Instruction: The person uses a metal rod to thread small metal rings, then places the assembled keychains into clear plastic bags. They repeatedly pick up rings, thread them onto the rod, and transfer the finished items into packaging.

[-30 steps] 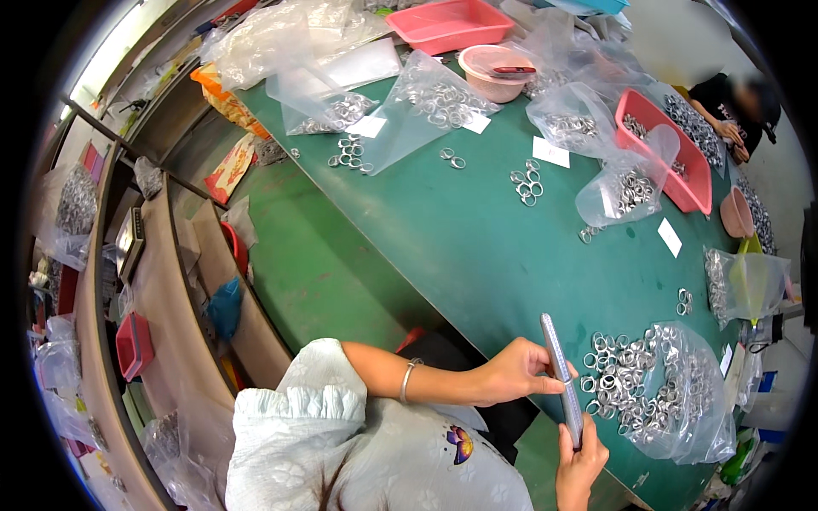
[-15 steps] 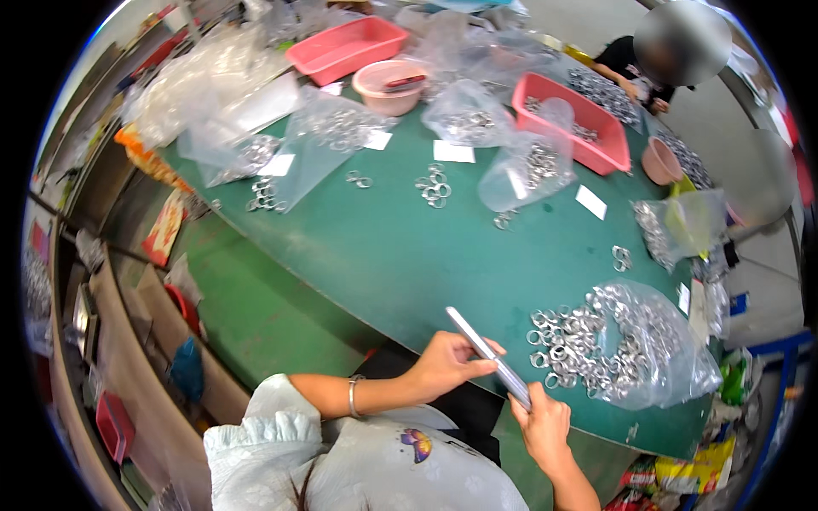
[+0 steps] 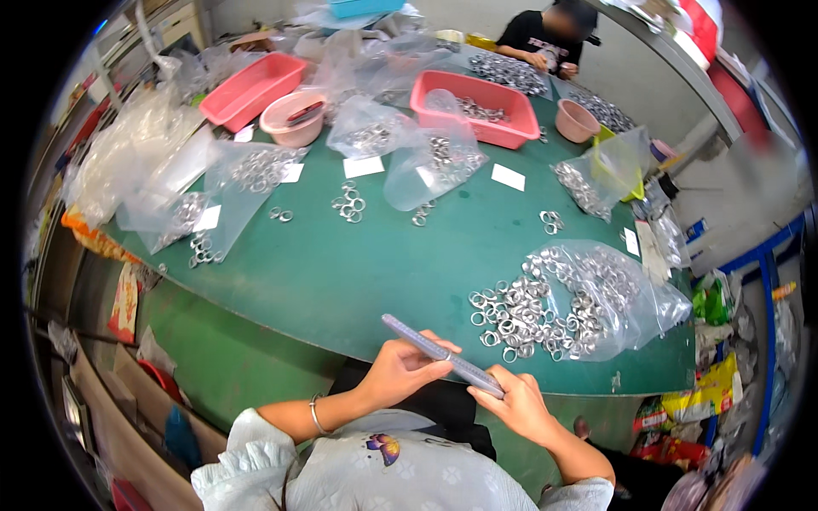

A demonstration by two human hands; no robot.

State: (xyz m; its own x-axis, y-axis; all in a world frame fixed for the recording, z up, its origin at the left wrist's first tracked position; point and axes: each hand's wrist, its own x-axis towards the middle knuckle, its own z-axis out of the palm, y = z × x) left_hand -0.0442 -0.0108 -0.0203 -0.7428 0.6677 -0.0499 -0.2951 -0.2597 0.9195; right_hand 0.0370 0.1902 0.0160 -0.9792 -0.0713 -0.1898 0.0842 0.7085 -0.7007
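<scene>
Above the table's near edge, both my hands hold a long grey ring mandrel [image 3: 467,370] with fine marks along it, slanting from upper left to lower right. The fingers and thumb of my left hand [image 3: 402,371] close around its middle, leaving the far tip sticking out. My right hand [image 3: 521,404] grips its lower right end. No ring can be made out on it. To the right of my hands, a loose heap of silver metal rings [image 3: 515,311] spills from a clear plastic bag [image 3: 660,308] lying on the green table [image 3: 341,281].
Across the table lie more bags of rings, small ring groups [image 3: 348,203] and white cards [image 3: 509,176]. Pink trays [image 3: 256,89], a lidded pink tub [image 3: 292,119] and a pink cup [image 3: 578,121] stand farther back. Another person [image 3: 538,43] sits at the far right behind ring piles.
The view has swung to the right, so the table's things appear farther left. My hands keep hold of the mandrel, which lies at a flatter slant; the right hand's fingers have shifted over its end.
</scene>
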